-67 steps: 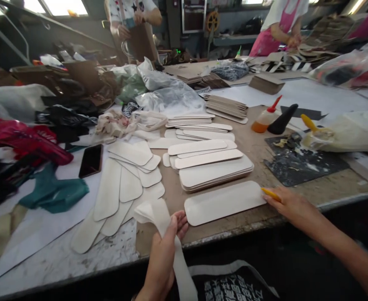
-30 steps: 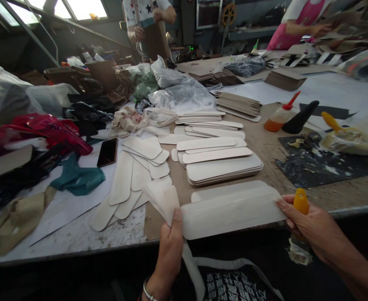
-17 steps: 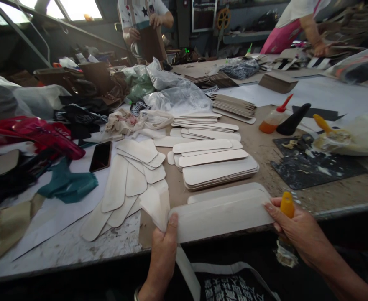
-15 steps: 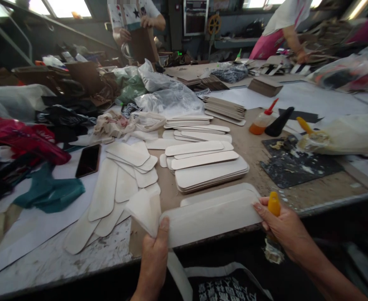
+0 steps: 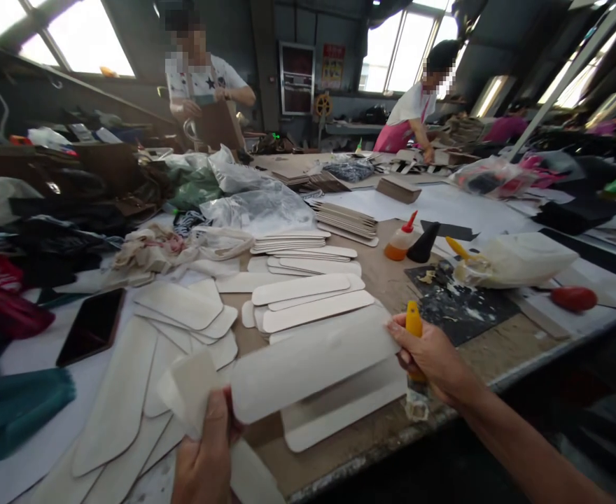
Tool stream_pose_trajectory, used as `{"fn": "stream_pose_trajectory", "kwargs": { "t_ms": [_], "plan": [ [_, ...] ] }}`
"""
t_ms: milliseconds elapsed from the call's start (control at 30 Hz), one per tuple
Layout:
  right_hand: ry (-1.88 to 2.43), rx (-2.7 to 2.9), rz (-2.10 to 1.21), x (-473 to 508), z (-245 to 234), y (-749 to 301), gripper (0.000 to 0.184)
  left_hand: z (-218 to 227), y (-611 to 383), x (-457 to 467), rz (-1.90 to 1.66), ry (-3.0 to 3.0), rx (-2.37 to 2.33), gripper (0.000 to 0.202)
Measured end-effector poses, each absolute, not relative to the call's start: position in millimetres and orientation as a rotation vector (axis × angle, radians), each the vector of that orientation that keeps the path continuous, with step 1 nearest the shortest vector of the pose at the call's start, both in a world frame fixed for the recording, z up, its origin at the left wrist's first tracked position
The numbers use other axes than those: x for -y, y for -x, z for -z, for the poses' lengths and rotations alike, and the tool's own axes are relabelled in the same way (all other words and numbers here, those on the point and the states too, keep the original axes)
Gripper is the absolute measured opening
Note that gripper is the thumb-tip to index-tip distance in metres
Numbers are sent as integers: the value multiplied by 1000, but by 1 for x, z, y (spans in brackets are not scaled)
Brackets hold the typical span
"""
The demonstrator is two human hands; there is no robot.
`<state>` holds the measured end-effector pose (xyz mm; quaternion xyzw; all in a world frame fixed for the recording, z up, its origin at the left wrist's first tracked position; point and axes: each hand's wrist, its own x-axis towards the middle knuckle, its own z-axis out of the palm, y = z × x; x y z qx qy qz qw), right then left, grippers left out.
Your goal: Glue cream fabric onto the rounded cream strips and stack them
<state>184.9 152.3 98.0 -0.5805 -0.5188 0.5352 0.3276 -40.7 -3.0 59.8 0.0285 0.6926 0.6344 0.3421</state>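
Observation:
My left hand (image 5: pixel 206 444) is closed at the near-left end of a long white panel (image 5: pixel 313 360) with rounded corners. It pinches a curled white strip (image 5: pixel 190 392), whose tail hangs below the hand. My right hand (image 5: pixel 437 360) grips the panel's right end between thumb and finger. The same hand also holds a yellow-handled brush (image 5: pixel 414 325) upright, its lower end clotted with pale glue. Beneath the raised panel, another white panel (image 5: pixel 308 427) lies on the brown board. Beyond it are stacked narrow white panels (image 5: pixel 318 311), partly covered by the held one.
Loose white panels (image 5: pixel 116 392) fan out at left beside a phone (image 5: pixel 92 327). To the right are a red-tipped glue bottle (image 5: pixel 400 241), a glue-smeared dark sheet (image 5: pixel 460 308) and a pale container (image 5: pixel 528 259) with another yellow handle. Two people work across the table.
The camera view has tilted up and shifted right. Both hands have carried the white panel over the stack, and the panel underneath now shows more. Both grips stay closed.

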Motion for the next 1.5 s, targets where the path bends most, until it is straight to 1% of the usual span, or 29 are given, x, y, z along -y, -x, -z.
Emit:
{"fn": "stream_pose_trajectory", "kwargs": {
  "t_ms": [67, 100, 167, 233, 267, 333, 433, 633, 700, 867, 1000, 1167, 1267, 1400, 1500],
  "plan": [
    [1544, 1527, -1244, -179, -106, -178, 37, -60, 45, 0, -1739, -239, -1840, 51],
    [1575, 1609, -1149, -191, -109, -176, 33, -56, 46, 2, -1711, -326, -1901, 51],
    [1636, 1716, -973, -209, -111, -178, 27, -42, 48, 10, -1518, -468, -2048, 50],
    [1681, 1732, -868, -215, -109, -185, 22, -24, 46, 21, -1317, -680, -2100, 43],
    [1708, 1760, -802, -215, -107, -190, 22, -17, 43, 26, -1271, -814, -2090, 38],
    [1761, 1883, -645, -210, -101, -200, 28, -8, 38, 33, -1293, -1098, -2048, 31],
    [1803, 2138, -434, -201, -92, -211, 34, -11, 33, 29, -1382, -1403, -2046, 29],
    [1781, 2309, -364, -189, -85, -218, 28, -20, 40, 10, -1276, -1772, -1960, 27],
    [1796, 2353, -350, -188, -85, -219, 30, -17, 40, 7, -1307, -1716, -1997, 28],
    [1830, 2441, -273, -201, -85, -213, 32, -15, 46, -15, -1369, -1354, -2002, 32],
    [1733, 2541, -209, -217, -89, -196, 28, -24, 58, -40, -1463, -1157, -2013, 37],
    [1562, 2736, -159, -234, -96, -174, 28, -35, 71, -58, -1376, -1011, -1893, 47],
    [1519, 2818, -125, -249, -101, -164, 24, -42, 79, -71, -1436, -932, -1840, 51],
    [1481, 2877, -106, -272, -110, -154, 27, -51, 91, -99, -1510, -817, -1757, 58],
    [1434, 2913, -130, -287, -115, -149, 24, -58, 96, -118, -1520, -730, -1710, 62]
  ]
}}
